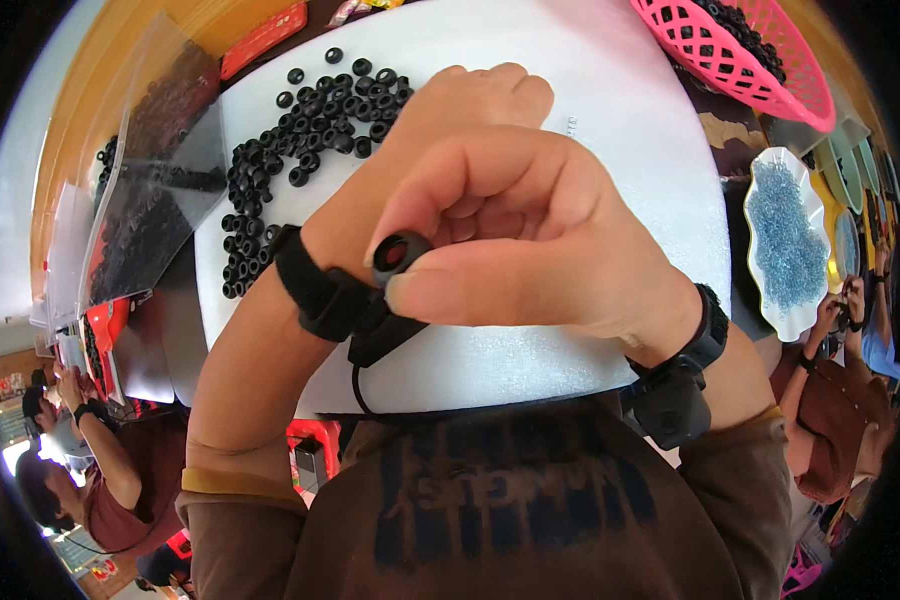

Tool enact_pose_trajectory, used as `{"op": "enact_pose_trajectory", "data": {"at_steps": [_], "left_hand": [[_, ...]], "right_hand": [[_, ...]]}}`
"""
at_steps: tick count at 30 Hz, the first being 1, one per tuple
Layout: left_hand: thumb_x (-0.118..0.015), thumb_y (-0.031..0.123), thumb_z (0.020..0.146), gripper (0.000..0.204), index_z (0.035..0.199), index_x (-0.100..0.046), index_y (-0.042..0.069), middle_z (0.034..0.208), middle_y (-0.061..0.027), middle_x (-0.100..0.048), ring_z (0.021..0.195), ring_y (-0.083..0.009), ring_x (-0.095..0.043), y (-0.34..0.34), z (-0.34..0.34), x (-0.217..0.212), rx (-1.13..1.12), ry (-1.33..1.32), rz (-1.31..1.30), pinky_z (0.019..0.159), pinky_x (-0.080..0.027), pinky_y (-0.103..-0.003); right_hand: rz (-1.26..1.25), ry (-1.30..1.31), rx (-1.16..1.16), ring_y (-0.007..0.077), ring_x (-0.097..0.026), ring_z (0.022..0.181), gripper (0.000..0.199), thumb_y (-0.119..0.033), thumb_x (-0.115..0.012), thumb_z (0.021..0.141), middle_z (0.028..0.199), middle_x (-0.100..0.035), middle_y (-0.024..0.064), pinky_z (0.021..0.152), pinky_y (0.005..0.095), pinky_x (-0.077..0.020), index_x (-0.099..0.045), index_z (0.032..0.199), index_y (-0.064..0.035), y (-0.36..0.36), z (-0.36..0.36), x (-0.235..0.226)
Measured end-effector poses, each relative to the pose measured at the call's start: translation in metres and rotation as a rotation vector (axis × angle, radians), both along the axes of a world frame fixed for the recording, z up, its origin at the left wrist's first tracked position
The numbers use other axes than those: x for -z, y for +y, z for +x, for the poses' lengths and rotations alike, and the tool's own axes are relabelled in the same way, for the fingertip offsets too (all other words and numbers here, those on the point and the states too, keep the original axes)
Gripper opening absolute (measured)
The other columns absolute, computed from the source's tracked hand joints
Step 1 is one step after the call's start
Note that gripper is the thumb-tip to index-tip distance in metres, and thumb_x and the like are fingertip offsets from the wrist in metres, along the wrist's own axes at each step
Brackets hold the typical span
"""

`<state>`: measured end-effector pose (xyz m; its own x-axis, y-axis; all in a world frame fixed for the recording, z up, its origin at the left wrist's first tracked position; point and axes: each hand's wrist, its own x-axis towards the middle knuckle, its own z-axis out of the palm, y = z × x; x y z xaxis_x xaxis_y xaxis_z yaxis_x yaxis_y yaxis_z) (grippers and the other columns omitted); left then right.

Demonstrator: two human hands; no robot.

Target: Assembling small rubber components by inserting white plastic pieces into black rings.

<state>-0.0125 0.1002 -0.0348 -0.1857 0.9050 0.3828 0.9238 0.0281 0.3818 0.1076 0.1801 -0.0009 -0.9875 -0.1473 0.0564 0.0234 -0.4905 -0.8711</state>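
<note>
Black rubber ring (401, 254) sits pinched between the right hand (530, 240) thumb and forefinger; left hand (470, 100) rests curled by loose rings (300, 150). Pink basket (740, 55) holds black pieces, white dish (785, 245) blue beads.

Both forearms are bare up to brown sleeves (232, 500) pushed back near the elbows, the left one edged with a lighter tan cuff. The left wrist wears a wide black strap (315, 285) with a small black box and a thin black cable hanging from it. The right wrist carries a similar black band (705, 335) with a dark grey box (670, 408).
</note>
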Motion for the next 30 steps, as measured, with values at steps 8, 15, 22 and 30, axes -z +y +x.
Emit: {"op": "enact_pose_trajectory", "data": {"at_steps": [8,15,22,30], "left_hand": [[-0.061,0.008,0.088,0.012,0.099,-0.061,0.004,0.085,-0.0003,-0.062,0.080,-0.0050,-0.055,-0.061,0.000,-0.035,-0.370,-0.703,0.183,0.067,-0.044,-0.022],[-0.060,0.012,0.090,0.020,0.104,-0.061,-0.003,0.087,-0.0035,-0.058,0.075,-0.0083,-0.049,-0.098,0.013,-0.043,-0.282,-0.986,0.298,0.066,-0.038,-0.020],[-0.064,0.011,0.085,0.016,0.095,-0.068,-0.002,0.084,-0.0016,-0.055,0.070,-0.0070,-0.047,-0.098,0.008,-0.034,-0.197,-0.721,0.264,0.062,-0.036,-0.020],[-0.063,0.005,0.083,0.015,0.095,-0.069,-0.001,0.084,-0.0022,-0.055,0.071,-0.0073,-0.047,-0.098,0.007,-0.037,-0.138,-0.580,0.231,0.062,-0.035,-0.020]], "right_hand": [[-0.083,-0.009,0.034,0.0059,-0.058,0.078,0.022,0.006,-0.070,0.077,0.088,-0.064,0.0021,0.067,0.0193,-0.0464,-0.064,0.097,0.0000,0.004,-0.003,0.003],[0.209,-0.014,0.195,0.0057,-0.058,0.079,0.022,0.006,-0.071,0.078,0.088,-0.064,0.0018,0.069,0.0199,-0.0478,-0.063,0.097,-0.0009,0.001,-0.011,0.012],[0.264,-0.071,0.149,0.0062,-0.058,0.082,0.021,0.004,-0.072,0.077,0.090,-0.064,0.0011,0.072,0.0207,-0.0482,-0.063,0.095,-0.0017,-0.001,-0.015,0.018],[0.333,-0.041,0.140,0.0065,-0.058,0.081,0.021,0.004,-0.073,0.076,0.089,-0.063,0.0007,0.074,0.0212,-0.0478,-0.063,0.094,-0.0022,-0.001,-0.014,0.018]]}}
